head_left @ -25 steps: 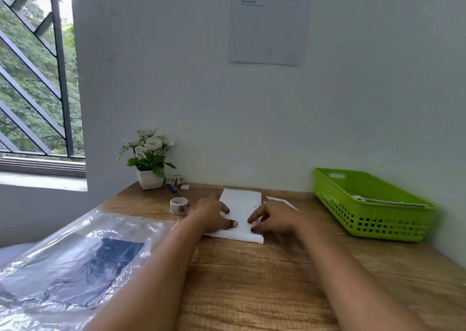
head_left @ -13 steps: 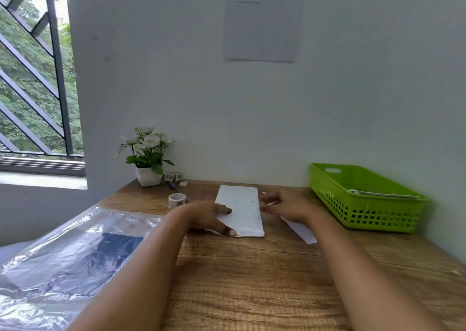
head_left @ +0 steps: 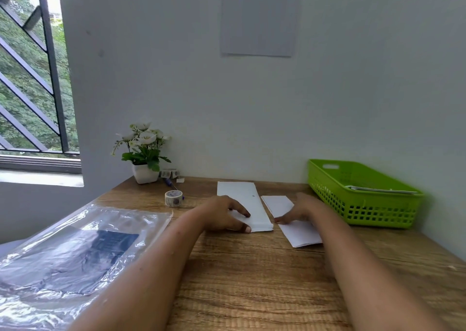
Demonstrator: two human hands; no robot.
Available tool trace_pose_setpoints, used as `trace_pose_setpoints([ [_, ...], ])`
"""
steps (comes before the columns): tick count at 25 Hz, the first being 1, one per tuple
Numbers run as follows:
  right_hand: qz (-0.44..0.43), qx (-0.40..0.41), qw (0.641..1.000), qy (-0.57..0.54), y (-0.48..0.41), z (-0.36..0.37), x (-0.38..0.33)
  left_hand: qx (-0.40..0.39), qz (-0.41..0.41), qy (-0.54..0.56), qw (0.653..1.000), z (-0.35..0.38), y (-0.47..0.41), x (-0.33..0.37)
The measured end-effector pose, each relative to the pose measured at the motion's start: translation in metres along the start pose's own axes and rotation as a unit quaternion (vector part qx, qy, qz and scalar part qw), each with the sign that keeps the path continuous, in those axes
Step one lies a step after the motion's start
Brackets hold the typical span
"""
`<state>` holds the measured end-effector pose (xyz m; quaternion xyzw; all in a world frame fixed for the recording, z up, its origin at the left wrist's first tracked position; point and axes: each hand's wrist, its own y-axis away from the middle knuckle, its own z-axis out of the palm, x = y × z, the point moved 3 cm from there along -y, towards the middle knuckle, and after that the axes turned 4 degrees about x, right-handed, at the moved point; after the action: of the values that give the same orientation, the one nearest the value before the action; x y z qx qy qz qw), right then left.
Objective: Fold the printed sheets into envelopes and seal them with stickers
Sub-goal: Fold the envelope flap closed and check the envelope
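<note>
A long folded white sheet (head_left: 245,194) lies on the wooden table (head_left: 252,280), running away from me. My left hand (head_left: 224,214) pinches its near left corner, fingers on top and thumb at the front edge. Just to the right lies a smaller folded white sheet (head_left: 301,233), angled. My right hand (head_left: 300,209) rests flat on that sheet's middle, fingertips pointing left. A roll of patterned stickers (head_left: 173,198) stands left of the sheets. A second roll (head_left: 169,173) sits by the wall.
A green plastic basket (head_left: 365,212) holding papers stands at the right against the wall. A crinkled clear plastic bag (head_left: 63,255) with dark contents covers the table's left side. A small white flower pot (head_left: 144,173) and a pen (head_left: 174,187) sit at the back left.
My right hand has moved right, off the long sheet and onto the smaller folded sheet, which now lies uncovered beside it. My left hand shifted to the long sheet's near corner.
</note>
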<state>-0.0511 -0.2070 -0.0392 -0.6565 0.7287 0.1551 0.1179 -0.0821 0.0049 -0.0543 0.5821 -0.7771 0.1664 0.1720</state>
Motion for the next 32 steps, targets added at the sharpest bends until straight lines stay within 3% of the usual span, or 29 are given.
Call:
trace_pose_setpoints([
  [5, 0.036, -0.043, 0.99, -0.129, 0.007, -0.002, 0.002, -0.007, 0.021, 0.018, 1.0, -0.006, 0.006, 0.005],
  [8, 0.024, -0.013, 0.99, -0.139, -0.002, -0.001, 0.0, -0.003, 0.023, 0.024, 0.999, -0.008, 0.007, 0.003],
  [10, 0.009, 0.008, 0.976, -0.218, -0.007, -0.001, 0.0, 0.006, 0.016, 0.033, 0.999, -0.009, 0.008, 0.002],
  [14, -0.019, 0.009, 0.882, -0.471, -0.005, -0.008, 0.003, 0.003, 0.006, 0.028, 1.0, -0.011, 0.009, 0.001],
  [17, -0.037, -0.027, 0.815, -0.578, 0.008, -0.017, -0.001, 0.009, 0.015, 0.02, 1.0, -0.011, 0.009, 0.0],
  [24, -0.111, -0.171, 0.839, -0.505, 0.023, -0.007, -0.021, 0.063, 0.026, 0.026, 0.997, -0.01, 0.009, 0.009],
  [32, -0.072, -0.274, 0.857, -0.431, 0.033, -0.003, -0.015, 0.121, -0.015, 0.103, 0.987, -0.01, 0.006, -0.001],
])
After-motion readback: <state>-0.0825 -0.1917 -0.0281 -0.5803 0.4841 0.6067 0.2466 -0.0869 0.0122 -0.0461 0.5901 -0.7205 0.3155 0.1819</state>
